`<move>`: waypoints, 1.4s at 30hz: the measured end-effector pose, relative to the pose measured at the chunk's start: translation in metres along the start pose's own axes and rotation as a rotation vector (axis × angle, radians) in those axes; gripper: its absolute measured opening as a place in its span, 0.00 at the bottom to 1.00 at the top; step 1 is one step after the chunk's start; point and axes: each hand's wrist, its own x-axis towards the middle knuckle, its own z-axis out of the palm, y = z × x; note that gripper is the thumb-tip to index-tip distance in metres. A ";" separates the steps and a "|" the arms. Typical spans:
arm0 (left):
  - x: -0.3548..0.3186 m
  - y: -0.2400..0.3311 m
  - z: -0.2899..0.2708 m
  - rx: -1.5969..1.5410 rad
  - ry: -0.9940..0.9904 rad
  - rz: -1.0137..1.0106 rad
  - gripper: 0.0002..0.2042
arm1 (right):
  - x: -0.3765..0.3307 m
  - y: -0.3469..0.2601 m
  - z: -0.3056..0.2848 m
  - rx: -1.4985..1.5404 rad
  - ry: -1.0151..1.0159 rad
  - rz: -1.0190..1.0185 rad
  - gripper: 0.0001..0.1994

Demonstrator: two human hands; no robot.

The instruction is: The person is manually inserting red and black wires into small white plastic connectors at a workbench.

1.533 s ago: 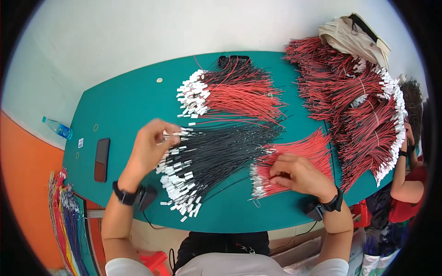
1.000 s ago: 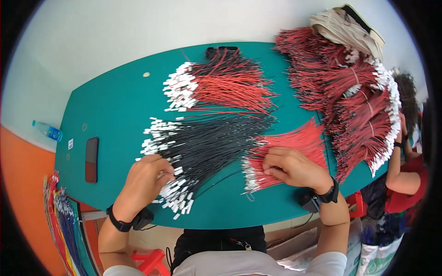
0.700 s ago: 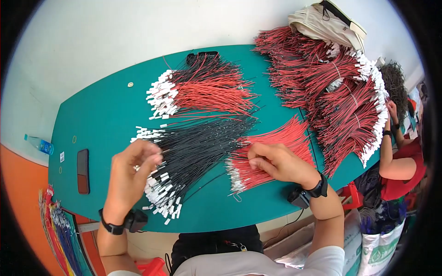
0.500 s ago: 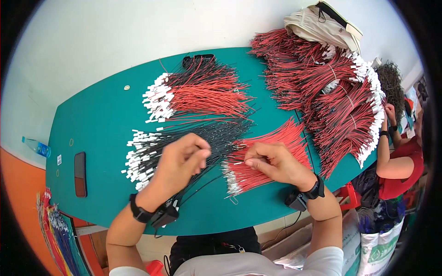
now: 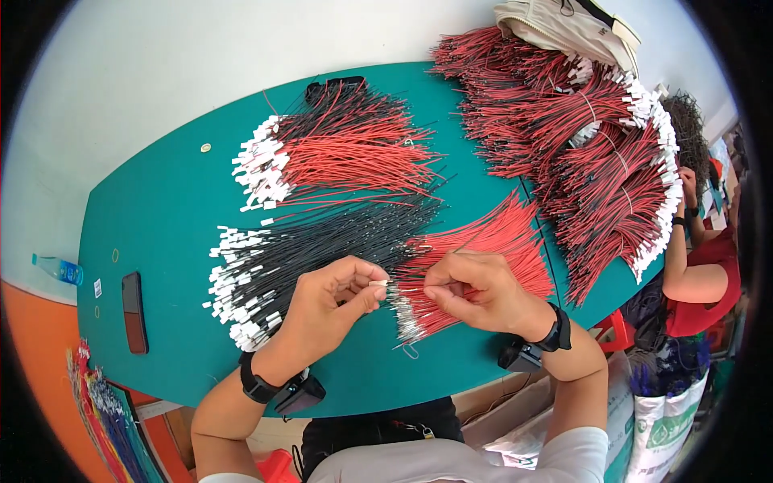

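Observation:
My left hand (image 5: 334, 302) pinches a small white connector (image 5: 378, 283) between thumb and fingertips. Facing it, a short way to the right, my right hand (image 5: 479, 291) is closed on a thin wire whose end points at the connector; its colour is hard to make out. Beneath my right hand lies a fanned bundle of red wires (image 5: 515, 241) with pale metal tips at their left ends. To the left and partly under my left hand spreads a bundle of black wires (image 5: 322, 237) with white connectors on their left ends.
Behind these lies a pile of red and black wires (image 5: 346, 153) with white connectors. A larger heap (image 5: 564, 145) fills the right, below a beige bag (image 5: 564, 32). A phone (image 5: 135, 312) and a bottle (image 5: 58, 269) are at left. Another person's arm (image 5: 684, 278) is at far right.
My left hand has moved right, toward my right hand, and a white connector now shows in its fingertips. My right hand stays near the red wires. The whole view has shifted slightly.

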 end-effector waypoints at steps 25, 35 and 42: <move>0.000 -0.002 0.001 -0.222 -0.108 -0.200 0.08 | 0.001 0.006 0.005 -0.147 0.067 -0.206 0.08; 0.000 -0.003 0.000 -0.222 -0.105 -0.181 0.09 | 0.000 0.004 0.004 -0.156 0.056 -0.204 0.07; 0.000 -0.002 0.001 -0.186 -0.101 -0.182 0.09 | -0.001 0.005 0.003 -0.164 0.042 -0.208 0.07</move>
